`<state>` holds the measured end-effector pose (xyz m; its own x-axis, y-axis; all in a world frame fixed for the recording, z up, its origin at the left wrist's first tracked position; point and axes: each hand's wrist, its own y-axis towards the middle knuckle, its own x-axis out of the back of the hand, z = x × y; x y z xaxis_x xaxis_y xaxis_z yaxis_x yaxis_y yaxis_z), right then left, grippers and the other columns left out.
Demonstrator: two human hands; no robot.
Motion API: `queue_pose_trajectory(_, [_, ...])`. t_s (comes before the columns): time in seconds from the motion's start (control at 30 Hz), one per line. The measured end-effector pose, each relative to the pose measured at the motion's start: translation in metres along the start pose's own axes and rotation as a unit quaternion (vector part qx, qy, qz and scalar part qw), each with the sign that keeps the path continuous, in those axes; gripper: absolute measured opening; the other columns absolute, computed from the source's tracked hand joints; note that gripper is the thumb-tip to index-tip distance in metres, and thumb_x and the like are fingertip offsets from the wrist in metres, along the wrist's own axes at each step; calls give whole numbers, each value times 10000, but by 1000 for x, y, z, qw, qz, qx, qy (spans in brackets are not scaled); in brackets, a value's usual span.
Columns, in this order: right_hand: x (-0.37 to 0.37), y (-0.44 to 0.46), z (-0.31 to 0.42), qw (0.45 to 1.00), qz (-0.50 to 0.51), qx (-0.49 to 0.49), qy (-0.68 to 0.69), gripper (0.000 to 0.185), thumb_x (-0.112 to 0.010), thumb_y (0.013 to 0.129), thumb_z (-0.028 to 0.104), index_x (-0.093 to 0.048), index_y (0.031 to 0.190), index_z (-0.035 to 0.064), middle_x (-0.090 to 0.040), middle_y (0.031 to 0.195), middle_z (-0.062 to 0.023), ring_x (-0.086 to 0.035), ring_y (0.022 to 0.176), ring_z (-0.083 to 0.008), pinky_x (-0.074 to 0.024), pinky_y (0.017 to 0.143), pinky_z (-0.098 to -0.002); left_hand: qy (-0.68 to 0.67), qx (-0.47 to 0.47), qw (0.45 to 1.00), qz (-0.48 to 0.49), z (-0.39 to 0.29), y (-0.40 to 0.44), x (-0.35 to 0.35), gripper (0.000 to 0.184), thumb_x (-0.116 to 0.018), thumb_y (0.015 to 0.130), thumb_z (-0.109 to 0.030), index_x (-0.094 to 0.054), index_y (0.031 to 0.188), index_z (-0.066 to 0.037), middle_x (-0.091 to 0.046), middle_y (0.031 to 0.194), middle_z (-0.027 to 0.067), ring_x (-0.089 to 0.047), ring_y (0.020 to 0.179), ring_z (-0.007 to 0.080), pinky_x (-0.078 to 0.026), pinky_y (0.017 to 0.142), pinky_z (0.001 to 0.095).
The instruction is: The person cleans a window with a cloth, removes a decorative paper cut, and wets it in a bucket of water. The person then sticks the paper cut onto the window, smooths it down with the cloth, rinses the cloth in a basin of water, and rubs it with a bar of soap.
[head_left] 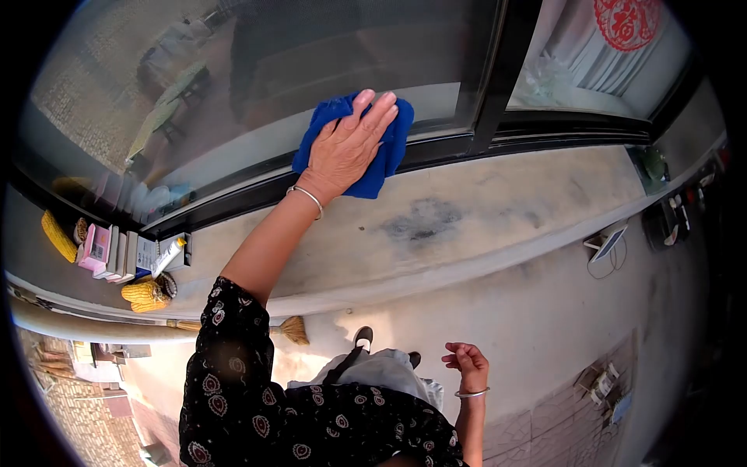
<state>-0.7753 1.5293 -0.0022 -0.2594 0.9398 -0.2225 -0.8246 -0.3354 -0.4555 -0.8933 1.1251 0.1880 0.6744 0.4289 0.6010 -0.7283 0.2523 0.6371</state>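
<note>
A blue cloth (395,148) lies against the lower part of a dark-framed window (311,62), over the glass and the bottom frame. My left hand (346,148) presses it there, fingers stretched over the cloth and a bracelet at the wrist. Below the frame runs a pale stone sill (506,191) with a dark grey stain. Low at the right of my body, my right hand (467,362) hangs away from the sill, fingers loosely bent, nothing visible in it.
Boxes (117,253), a white tube (167,258) and yellow knitted items (145,294) stand at the sill's left end. A straw broom (294,330) lies below. A small panel with a cable (605,243) is at the right. A red paper decoration (626,22) hangs on the right pane.
</note>
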Motion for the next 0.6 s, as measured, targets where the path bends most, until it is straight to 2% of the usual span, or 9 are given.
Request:
queue_pose_trajectory(0.1, [-3, -1, -4, 1000, 11, -2, 5, 224, -598, 924, 197, -628, 1007, -8, -687, 1014, -131, -678, 757, -180, -517, 669, -271, -47, -36, 998, -31, -33, 49, -13, 556, -584, 818, -223, -480, 1357, -132, -358, 1489, 17, -356, 1336, 181, -368, 960, 285])
queue_pose_trajectory(0.2, [-13, -1, -4, 1000, 26, 6, 3, 227, -585, 933, 184, -625, 1019, -23, -683, 1022, -139, -677, 760, -177, -525, 677, -270, 47, -114, 992, -11, -51, 70, -22, 591, -570, 830, -219, -433, 1396, -123, -310, 1513, 12, -306, 1369, 147, -326, 1044, 262])
queue_pose_trajectory(0.3, [-21, 1, -3, 999, 41, 6, -2, 227, -579, 938, 178, -624, 1022, -27, -683, 1022, -138, -677, 760, -173, -528, 684, -268, -25, -142, 989, 9, -22, 68, -9, 620, -600, 813, -233, -428, 1401, -137, -298, 1518, -17, -286, 1384, 146, -320, 1045, 263])
queue_pose_trajectory(0.33, [-21, 0, -3, 999, 43, 3, -2, 226, -578, 939, 177, -624, 1022, -28, -683, 1022, -137, -676, 761, -171, -529, 687, -267, -43, -106, 993, 26, -6, 70, 12, 651, -643, 788, -278, -437, 1395, -165, -298, 1515, -43, -280, 1388, 152, -309, 1051, 275])
queue_pose_trajectory(0.4, [-18, 1, -4, 999, 41, 8, 0, 222, -576, 941, 174, -623, 1020, -29, -683, 1017, -134, -675, 759, -170, -531, 690, -266, 26, 1, 999, -44, 35, 75, 52, 655, -650, 795, -366, -439, 1390, -194, -335, 1499, -23, -304, 1377, 181, -302, 1032, 352])
queue_pose_trajectory(0.43, [-16, 0, -5, 999, 40, 7, 0, 221, -575, 941, 172, -623, 1019, -29, -683, 1015, -133, -674, 758, -169, -531, 692, -265, 68, 57, 991, -101, 58, 81, 70, 681, -666, 789, -364, -425, 1397, -172, -339, 1492, -16, -314, 1359, 184, -324, 992, 352])
queue_pose_trajectory(0.5, [-13, 0, -6, 1000, 29, 0, -1, 213, -570, 943, 165, -624, 1015, -29, -684, 1011, -129, -672, 758, -168, -531, 693, -263, 107, 136, 945, -277, 109, 105, 92, 630, -607, 846, -388, -414, 1407, -177, -319, 1508, 9, -301, 1377, 241, -303, 1011, 398])
queue_pose_trajectory(0.57, [-12, -1, -7, 1000, 23, -6, -2, 205, -566, 945, 157, -624, 1014, -26, -685, 1007, -125, -671, 758, -167, -529, 692, -261, 252, 196, 881, -348, 150, 139, 116, 703, -581, 860, -245, -276, 1473, -84, -233, 1529, 151, -249, 1392, 338, -197, 1119, 446])
queue_pose_trajectory(0.6, [-13, 1, -6, 1000, 22, -7, -4, 199, -564, 946, 154, -625, 1015, -23, -686, 1005, -123, -670, 758, -166, -527, 691, -260, 239, 183, 869, -392, 158, 161, 127, 662, -544, 863, -186, -288, 1465, -78, -285, 1495, 165, -280, 1369, 345, -214, 1108, 453])
